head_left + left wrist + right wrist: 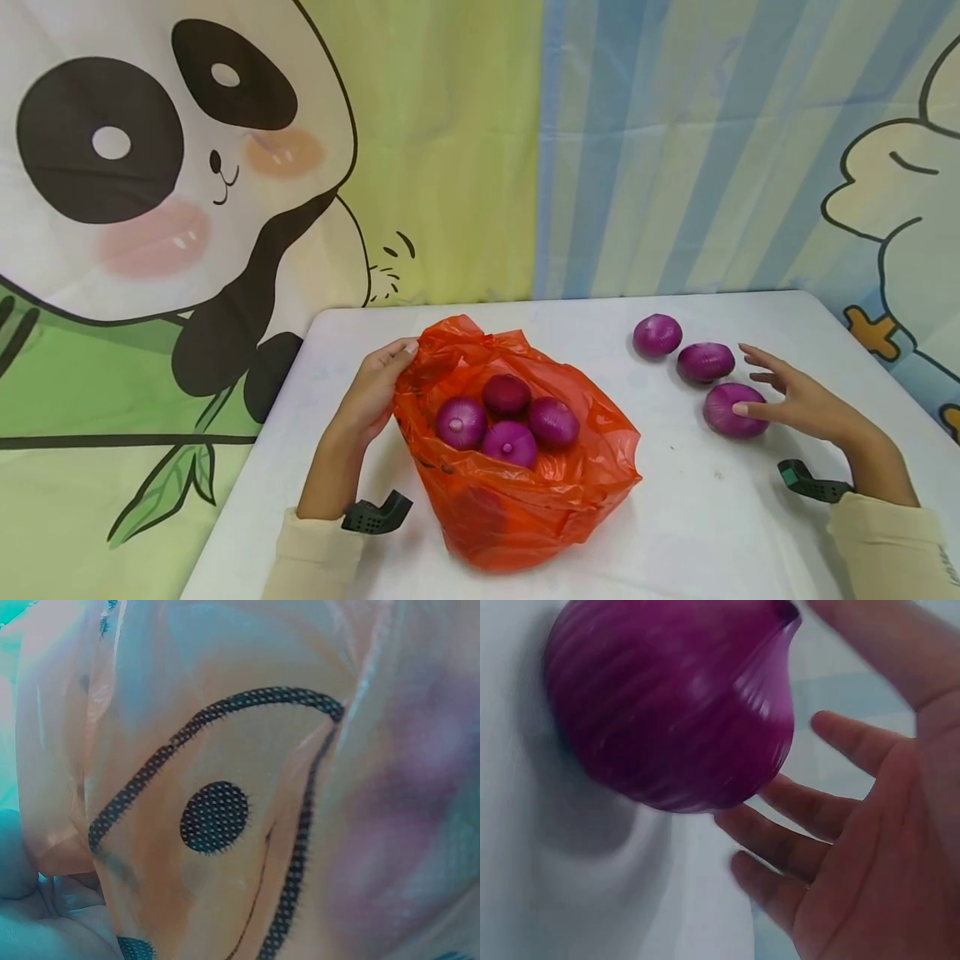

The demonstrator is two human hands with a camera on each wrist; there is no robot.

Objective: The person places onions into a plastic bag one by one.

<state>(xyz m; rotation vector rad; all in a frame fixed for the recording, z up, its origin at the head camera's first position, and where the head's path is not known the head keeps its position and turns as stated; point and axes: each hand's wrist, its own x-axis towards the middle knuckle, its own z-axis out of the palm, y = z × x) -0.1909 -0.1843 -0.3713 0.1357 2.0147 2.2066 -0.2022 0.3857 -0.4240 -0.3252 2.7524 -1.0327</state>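
Note:
My left hand [372, 392] pinches the left rim of a red plastic bag [517, 525], whose mouth gapes upward. Inside it lie several purple onions, one of them a paler onion [461, 422] at the left. Black print on the bag wall [157, 855] fills the left wrist view, with part of the left hand [45, 922] at the lower left. Over on the right, my right hand [810, 406] reaches around the nearest loose onion [723, 410], its fingers spread. The right wrist view shows that onion [667, 712] on the table, fingertips close beside it.
Two more purple onions, a middle onion [706, 362] and a far onion [657, 336], lie behind the nearest one. All stand on a white-covered table [675, 525]. A printed cloth [450, 167] with a panda hangs behind the table's back edge.

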